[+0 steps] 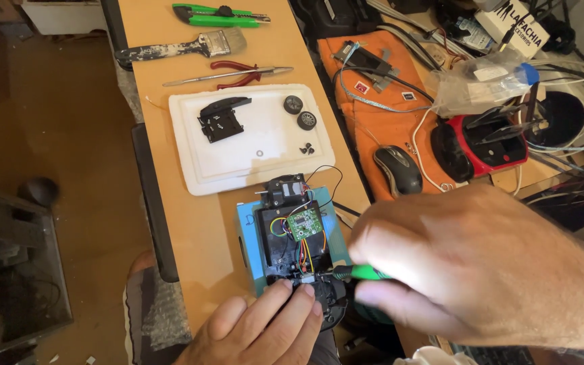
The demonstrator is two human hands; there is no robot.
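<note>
Right hand (pixel 481 263) is wrapped around a green-handled screwdriver (pixel 363 273), tip down at the near end of an open black toy-car chassis (pixel 292 253), which sits on a blue pad (pixel 246 223) on the table (pixel 170 74) just below the white foam tray (pixel 238 159). Left hand (pixel 258 331) pins the chassis, fingers (pixel 285 297) pressed flat on its near edge, holding nothing else. Risks, as I judge them: tip slips and nicks the coloured wires (pixel 303 253) or the green circuit board (pixel 303 224) right beside it; left fingertips sit close to the tip; the small washer (pixel 259 153) on the tray could roll off if bumped. Count: two loose wheels (pixel 300 113), one black cover part (pixel 220 119), one small propeller-like piece (pixel 307 149), one washer, one paintbrush (pixel 184 46), one green utility knife (pixel 219 15), one red pliers (pixel 234 73), one mouse (pixel 397 169).
</note>
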